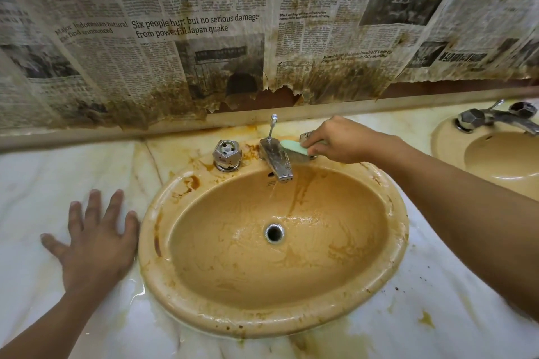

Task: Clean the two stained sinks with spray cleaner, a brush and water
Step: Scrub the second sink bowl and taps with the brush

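The right hand [338,140] grips a pale green brush [294,150], its bristles against the right side of the faucet [277,162] at the far rim of the stained tan sink [163,245]. The left hand [93,242] lies flat with fingers spread on the marble counter [43,178], just left of that sink. A second sink [449,140] sits at the far right, and stained newspaper [175,38] covers the wall beyond.
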Demonstrator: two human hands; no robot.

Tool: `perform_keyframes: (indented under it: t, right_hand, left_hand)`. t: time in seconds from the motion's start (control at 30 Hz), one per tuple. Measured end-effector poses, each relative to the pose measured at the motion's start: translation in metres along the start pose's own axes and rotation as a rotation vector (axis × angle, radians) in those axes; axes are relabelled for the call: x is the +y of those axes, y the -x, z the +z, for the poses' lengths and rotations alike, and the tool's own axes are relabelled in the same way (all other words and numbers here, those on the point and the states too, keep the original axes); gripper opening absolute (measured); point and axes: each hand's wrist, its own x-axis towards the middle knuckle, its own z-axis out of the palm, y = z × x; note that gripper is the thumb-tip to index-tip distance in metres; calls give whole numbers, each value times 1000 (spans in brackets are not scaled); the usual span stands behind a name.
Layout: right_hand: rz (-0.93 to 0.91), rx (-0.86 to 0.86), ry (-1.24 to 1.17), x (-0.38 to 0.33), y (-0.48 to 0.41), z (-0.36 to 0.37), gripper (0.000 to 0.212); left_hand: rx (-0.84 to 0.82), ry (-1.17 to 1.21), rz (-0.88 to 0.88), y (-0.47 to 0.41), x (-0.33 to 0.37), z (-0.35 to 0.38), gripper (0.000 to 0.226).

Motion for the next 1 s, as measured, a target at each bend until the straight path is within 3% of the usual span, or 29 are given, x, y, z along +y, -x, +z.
perform_keyframes:
  t: [0.23,0.4,0.67,0.87,1.0]
  right_hand:
    - [-67,91,51,-45,-13,0,29]
    - [-150,-12,70,-54,19,-6,29]
    - [22,90,-34,-60,-1,2,28]
    - [-65,-79,50,-59,39,-8,32]
    - [30,33,-21,-58,19,3,25]
  left_hand:
    - [9,12,16,0,-4,1,57]
    - [7,18,20,0,-4,0,57]
    - [9,8,37,1,-6,1,59]
    - [2,6,23,1,-4,0,57]
    - [6,7,12,0,-3,1,57]
